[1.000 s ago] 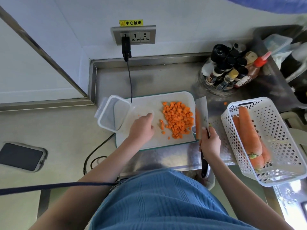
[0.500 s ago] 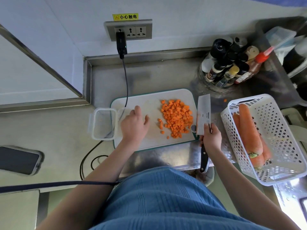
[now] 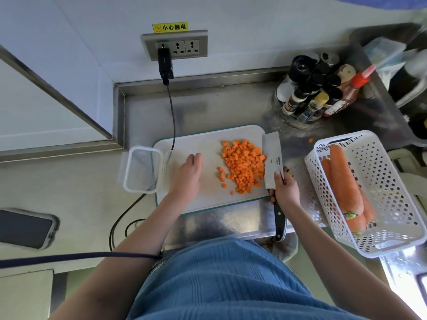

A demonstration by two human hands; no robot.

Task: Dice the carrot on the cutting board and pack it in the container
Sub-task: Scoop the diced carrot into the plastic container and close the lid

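Observation:
A pile of diced carrot (image 3: 243, 166) lies on the right half of the white cutting board (image 3: 208, 139). A clear empty container (image 3: 142, 168) stands upright at the board's left edge, half off it. My left hand (image 3: 188, 175) rests flat on the board between the container and the dice, fingers straight. My right hand (image 3: 285, 189) grips the handle of a cleaver (image 3: 272, 162), whose blade lies against the right side of the pile.
A white perforated basket (image 3: 390, 181) with whole carrots (image 3: 344, 179) sits to the right. Sauce and spice bottles (image 3: 321, 88) stand at the back right. A black cable (image 3: 172, 116) runs from the wall socket over the board's left corner. A phone (image 3: 25, 227) lies far left.
The container went from tilted on the board to upright at its left edge. My left hand let it go and now lies flat on the board. The cleaver stayed beside the pile.

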